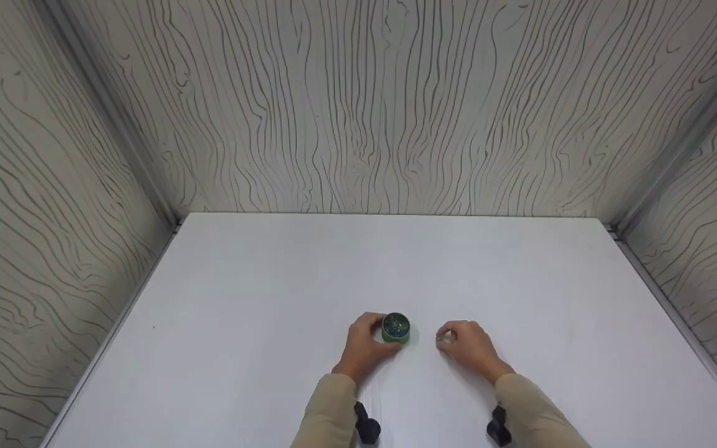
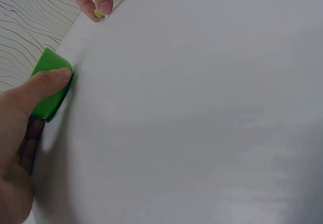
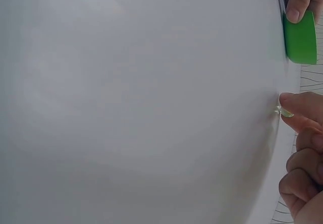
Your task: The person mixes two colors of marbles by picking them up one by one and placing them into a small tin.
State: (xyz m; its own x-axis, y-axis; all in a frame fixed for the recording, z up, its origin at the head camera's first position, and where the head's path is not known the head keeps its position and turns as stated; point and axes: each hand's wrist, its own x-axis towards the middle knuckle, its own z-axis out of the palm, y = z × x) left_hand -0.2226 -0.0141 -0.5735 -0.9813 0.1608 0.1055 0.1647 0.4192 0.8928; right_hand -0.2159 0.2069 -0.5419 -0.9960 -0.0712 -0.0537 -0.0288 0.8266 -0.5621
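A small green cup (image 1: pixel 396 328) stands upright on the white table, with dark, glinting contents whose kind I cannot tell. My left hand (image 1: pixel 365 348) holds it by the side, thumb (image 2: pixel 53 77) against the near wall and fingers around the far side. To the right of the cup, apart from it, my right hand (image 1: pixel 469 348) pinches a small clear, yellow-green marble (image 3: pixel 286 112) between thumb and forefinger, just above or at the tabletop. The other fingers of the right hand are curled in. In the left wrist view the marble (image 2: pixel 98 14) shows between the fingertips.
The white table (image 1: pixel 259 280) spreads around both hands. Wood-grain patterned panels (image 1: pixel 358 112) rise at its back and on both sides. Dark wrist-camera mounts (image 1: pixel 368 428) sit by the sleeves, near the table's front.
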